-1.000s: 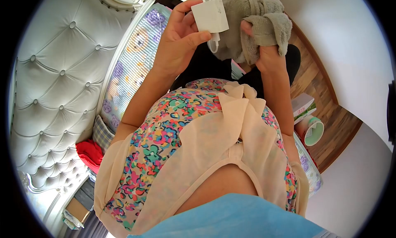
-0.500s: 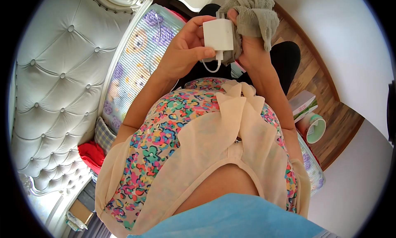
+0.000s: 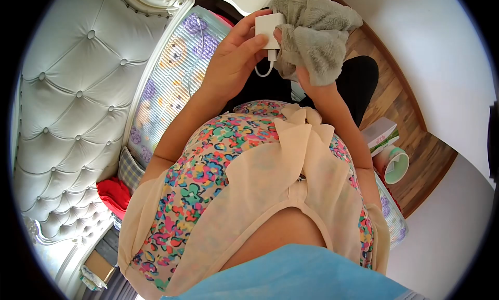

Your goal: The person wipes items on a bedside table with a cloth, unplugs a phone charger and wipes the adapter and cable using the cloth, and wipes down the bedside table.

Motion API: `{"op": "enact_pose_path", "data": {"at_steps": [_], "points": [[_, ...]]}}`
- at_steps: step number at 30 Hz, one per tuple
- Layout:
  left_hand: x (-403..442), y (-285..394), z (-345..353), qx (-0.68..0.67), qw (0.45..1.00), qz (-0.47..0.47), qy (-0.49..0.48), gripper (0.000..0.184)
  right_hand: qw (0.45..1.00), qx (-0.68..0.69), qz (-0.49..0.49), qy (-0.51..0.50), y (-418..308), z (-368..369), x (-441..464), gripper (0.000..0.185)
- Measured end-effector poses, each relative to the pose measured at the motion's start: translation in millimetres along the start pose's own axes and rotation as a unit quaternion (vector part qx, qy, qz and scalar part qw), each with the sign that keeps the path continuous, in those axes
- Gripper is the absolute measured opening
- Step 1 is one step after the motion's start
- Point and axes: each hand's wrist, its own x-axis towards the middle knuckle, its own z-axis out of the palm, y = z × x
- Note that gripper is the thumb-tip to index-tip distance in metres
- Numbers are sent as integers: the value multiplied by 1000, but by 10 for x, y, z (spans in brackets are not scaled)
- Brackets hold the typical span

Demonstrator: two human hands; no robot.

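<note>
A white charger block [image 3: 268,31] is pinched in my left hand [image 3: 234,58], with my thumb on its near face. A white cable [image 3: 266,71] is plugged into its lower end and curves to the left. My right hand [image 3: 311,83] holds a bunched grey-green cloth [image 3: 323,37], which hides most of my fingers. One edge of the cloth touches the right side of the charger.
On the left a padded headboard [image 3: 67,92] stands beside a patterned bed mat [image 3: 166,66]. Red fabric [image 3: 113,196] and a checked cushion [image 3: 131,167] lie lower down. At the right are a box [image 3: 380,134] and a round bin [image 3: 393,165] on the wooden floor [image 3: 421,149].
My hands have come closer together since the first frame, bringing the cloth against the charger. In the last half second the cloth has spread out over my right hand.
</note>
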Motion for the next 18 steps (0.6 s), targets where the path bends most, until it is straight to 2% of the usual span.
{"op": "enact_pose_path", "data": {"at_steps": [1,3,4,6,7,8,9,10,11,12,13,14,16,18], "points": [[-11,-7,-6,1,1000,0,1,50,996,50,67,-36,26,22,-2,40],[-22,-13,-23,-3,1000,-23,-1,47,991,73,101,-38,41,27,36,39],[-33,-21,-16,-2,1000,-25,-1,47,966,196,169,29,14,69,87,27],[-51,-40,16,0,999,-47,-9,50,916,313,231,95,-77,102,202,25],[-56,-41,22,-1,999,-48,-9,50,835,440,306,128,-162,87,269,26],[-58,-38,29,-20,998,-58,-6,51,728,554,371,158,-202,79,302,27],[-59,-35,32,-39,997,-68,-3,51,728,555,370,156,-92,97,198,27],[-49,-23,-15,-39,997,-67,-2,51,858,406,309,56,42,79,99,27],[-30,-5,-94,-74,994,-69,-32,52,931,289,222,-3,124,78,4,24],[-18,3,-140,-109,990,-71,-61,53,982,140,121,-36,128,34,8,21],[-20,5,-120,-110,989,-73,-61,53,999,10,21,-37,79,-35,79,19],[-24,10,-76,-87,992,-72,-47,53,964,208,163,-15,-76,-58,125,19],[-4,26,-19,-62,995,-68,-33,53,872,394,291,7,-103,-36,150,19],[-12,38,8,-23,996,-70,-57,56,919,295,262,30,-17,36,82,22]]}}
